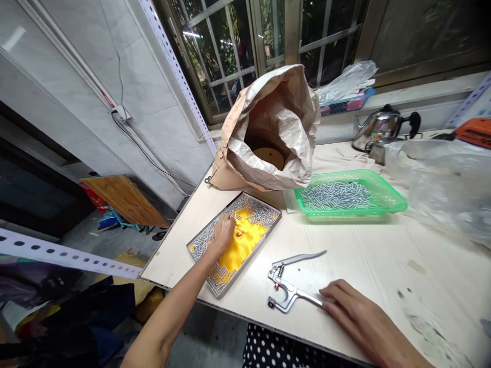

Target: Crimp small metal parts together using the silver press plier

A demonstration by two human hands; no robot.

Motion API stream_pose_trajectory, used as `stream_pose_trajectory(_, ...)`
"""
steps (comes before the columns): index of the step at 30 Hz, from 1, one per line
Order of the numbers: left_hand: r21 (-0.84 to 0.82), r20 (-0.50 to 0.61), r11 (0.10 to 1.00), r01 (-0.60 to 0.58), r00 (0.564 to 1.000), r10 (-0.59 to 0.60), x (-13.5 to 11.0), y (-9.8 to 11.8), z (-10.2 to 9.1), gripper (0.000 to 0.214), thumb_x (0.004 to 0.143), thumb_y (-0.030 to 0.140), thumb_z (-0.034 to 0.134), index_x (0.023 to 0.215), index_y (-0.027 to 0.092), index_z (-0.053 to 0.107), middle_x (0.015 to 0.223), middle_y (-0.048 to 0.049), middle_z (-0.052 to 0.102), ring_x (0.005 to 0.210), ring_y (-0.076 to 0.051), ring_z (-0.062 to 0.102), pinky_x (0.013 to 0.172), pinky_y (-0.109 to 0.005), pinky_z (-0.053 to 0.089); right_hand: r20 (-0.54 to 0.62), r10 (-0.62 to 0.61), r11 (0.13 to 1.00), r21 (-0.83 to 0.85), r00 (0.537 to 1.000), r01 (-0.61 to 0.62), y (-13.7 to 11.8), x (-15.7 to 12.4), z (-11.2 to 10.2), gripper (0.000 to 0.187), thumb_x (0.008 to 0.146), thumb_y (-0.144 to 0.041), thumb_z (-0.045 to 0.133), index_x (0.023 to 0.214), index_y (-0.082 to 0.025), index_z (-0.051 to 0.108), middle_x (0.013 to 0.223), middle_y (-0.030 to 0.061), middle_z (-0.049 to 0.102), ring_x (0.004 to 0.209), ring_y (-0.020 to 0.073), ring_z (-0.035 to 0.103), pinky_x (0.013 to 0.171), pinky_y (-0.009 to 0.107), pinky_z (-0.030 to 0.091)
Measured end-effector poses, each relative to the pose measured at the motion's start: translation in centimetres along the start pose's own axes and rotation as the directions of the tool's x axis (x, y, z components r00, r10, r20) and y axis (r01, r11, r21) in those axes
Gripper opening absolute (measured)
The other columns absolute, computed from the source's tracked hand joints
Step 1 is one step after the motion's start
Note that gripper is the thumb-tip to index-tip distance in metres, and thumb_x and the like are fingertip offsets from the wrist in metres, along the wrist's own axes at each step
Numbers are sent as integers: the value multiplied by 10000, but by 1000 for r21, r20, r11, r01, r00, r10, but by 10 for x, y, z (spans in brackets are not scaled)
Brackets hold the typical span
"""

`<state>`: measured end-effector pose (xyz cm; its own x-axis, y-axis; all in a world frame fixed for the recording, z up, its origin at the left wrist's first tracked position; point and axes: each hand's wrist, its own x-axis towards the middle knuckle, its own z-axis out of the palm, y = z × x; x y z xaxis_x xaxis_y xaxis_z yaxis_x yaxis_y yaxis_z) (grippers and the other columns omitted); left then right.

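My left hand (223,231) reaches into a flat metal tray (268,208) lined with yellow and holding several small silver pieces. Its fingers are curled down onto the pieces; what they pinch is hidden. My right hand (358,314) lies flat on the white table, fingers stretched, with the fingertips touching the lower handle of silver pliers (288,286). The pliers lie with their handles spread, between the metal tray and my right hand.
A green plastic basket (391,197) of small silver pieces stands behind the pliers. A big open paper sack (276,128) sits at the back by the window. A kettle (378,128) and crumpled clear plastic (448,189) are at the right. The table edge (184,289) runs close by.
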<state>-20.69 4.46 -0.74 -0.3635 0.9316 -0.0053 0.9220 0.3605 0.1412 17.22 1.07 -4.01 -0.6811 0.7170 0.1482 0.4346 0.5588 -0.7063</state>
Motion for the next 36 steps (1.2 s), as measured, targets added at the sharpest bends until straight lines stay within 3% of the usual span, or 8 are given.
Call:
stream_pose_trajectory(6,-49,-23,999,-11,1000,10,-1,13,-17,188,852,108,471,803,130,651,959,-121,660,955,-224,566,792,-294,405,13,21,1000,-11,1000,-20,-9,-2,6,256,998,-311,373,1000,-256,624,976,62,622,860,192,656,753,341,563)
stream_pose_trajectory(9,-155,10,986,-66,998,69,-30,35,-27,204,871,184,487,875,145,687,928,-72,693,860,-174,613,781,-254,435,6,-12,997,-75,1000,13,-17,0,8,239,996,-264,389,1050,-219,618,991,80,612,895,209,624,797,382,537)
stream_pose_trajectory(11,-371,62,926,-71,993,101,-58,52,-29,212,862,285,537,884,158,705,849,-41,705,723,-145,617,688,-233,454,5,-25,990,-142,1000,26,-18,0,10,213,980,-237,431,1063,-197,623,984,91,609,914,227,602,805,402,523)
stream_pose_trajectory(14,-660,245,746,94,965,94,-101,69,-19,240,795,357,610,841,144,711,696,-21,672,553,-116,559,541,-217,427,23,-21,973,-231,1000,26,-16,0,14,173,948,-207,499,1048,-177,638,951,94,609,900,237,586,787,397,508)
stream_pose_trajectory(18,-716,414,619,322,910,6,-134,71,9,334,716,439,674,819,123,708,599,-3,623,484,-98,491,455,-202,372,17,-17,957,-288,1000,21,-12,-4,18,151,925,-185,538,1028,-171,647,945,90,608,857,228,579,751,369,483)
stream_pose_trajectory(23,-699,453,604,383,891,-41,-145,74,27,393,688,502,697,816,132,722,649,-28,665,537,-104,523,454,-187,332,-7,-24,959,-283,1000,21,-11,-5,19,158,912,-180,562,1045,-165,644,952,91,610,857,221,574,753,357,459)
stream_pose_trajectory(28,-672,488,601,433,869,-82,-147,83,28,367,673,464,713,806,122,708,587,3,622,496,-91,494,427,-181,332,-4,-6,957,-290,1000,5,-12,-6,19,159,907,-175,582,1050,-155,647,963,92,609,884,228,567,766,361,453)
stream_pose_trajectory(36,-637,539,641,429,842,-28,-141,78,29,254,711,382,678,741,130,666,520,33,570,425,-84,481,417,-197,414,-21,-8,958,-287,1000,2,-9,-9,24,164,906,-168,579,1057,-161,645,980,95,601,910,233,561,775,364,447)
